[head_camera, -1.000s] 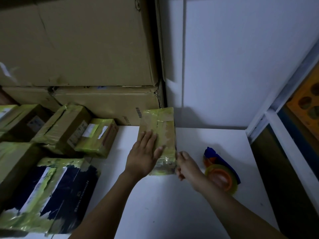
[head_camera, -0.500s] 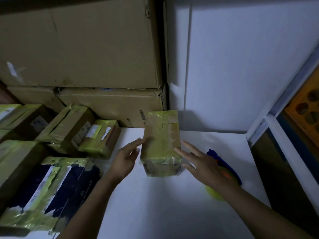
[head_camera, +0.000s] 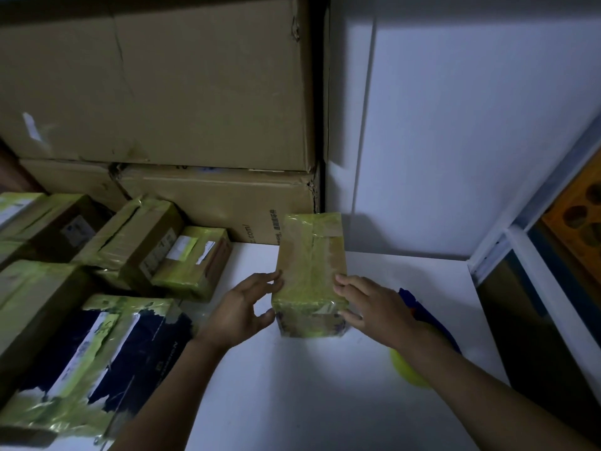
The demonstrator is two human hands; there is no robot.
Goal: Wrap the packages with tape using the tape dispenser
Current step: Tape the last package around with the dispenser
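A small cardboard package (head_camera: pixel 310 268) wrapped in yellowish tape lies flat on the white table (head_camera: pixel 292 395), its long side running away from me. My left hand (head_camera: pixel 242 309) touches its left side with fingertips and thumb. My right hand (head_camera: pixel 374 307) rests against its right near corner with straight fingers. The tape dispenser (head_camera: pixel 419 320), blue with a yellow tape roll, lies on the table behind my right wrist, mostly hidden by my arm.
Several taped packages (head_camera: pixel 136 252) are piled at the left, with a dark taped parcel (head_camera: pixel 97 356) nearest me. Big cardboard boxes (head_camera: pixel 162 92) stack against the wall behind. A white frame (head_camera: pixel 507 252) borders the table on the right.
The package has been laid down from standing on edge to flat on the table. My right hand moved from its lower edge to its right corner; my left slid from the face to its side.
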